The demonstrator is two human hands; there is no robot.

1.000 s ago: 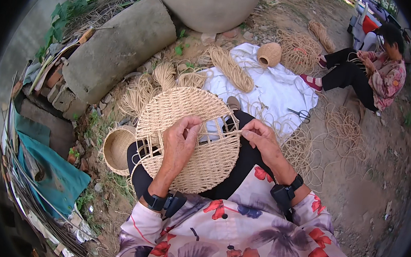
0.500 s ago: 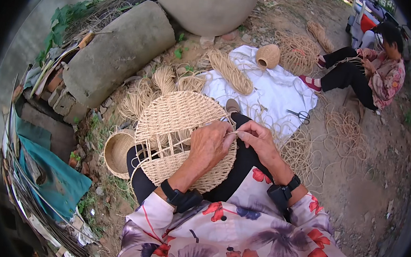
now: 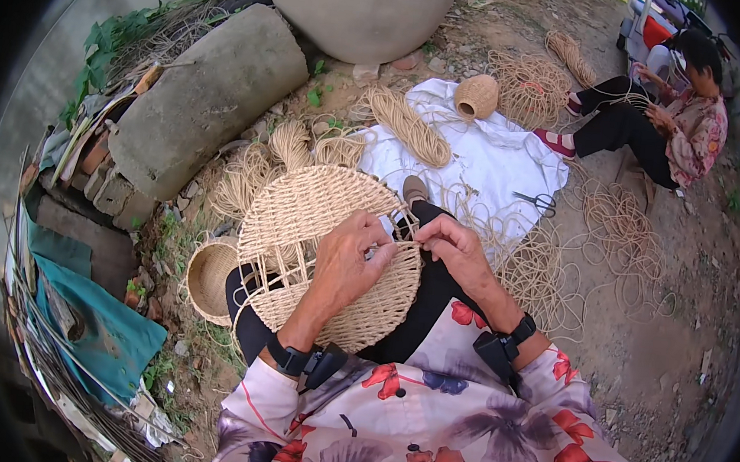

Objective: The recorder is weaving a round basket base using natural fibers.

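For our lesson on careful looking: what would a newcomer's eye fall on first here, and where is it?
Probably the round woven panel over the person's lap, mid-picture, with the left hand and right hand at its openwork gap. Beyond it, a white cloth spreads on the ground, a small woven basket at its far edge. A thick grey cylinder lies at upper left.

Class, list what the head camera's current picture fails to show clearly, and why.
Head view:
- Part of the woven piece: hidden by the left hand.
- Whether the right hand grips a strand: too small to tell.
- Grey vessel: top cut off by upper edge.
- Inside of jar-shaped basket: too small.
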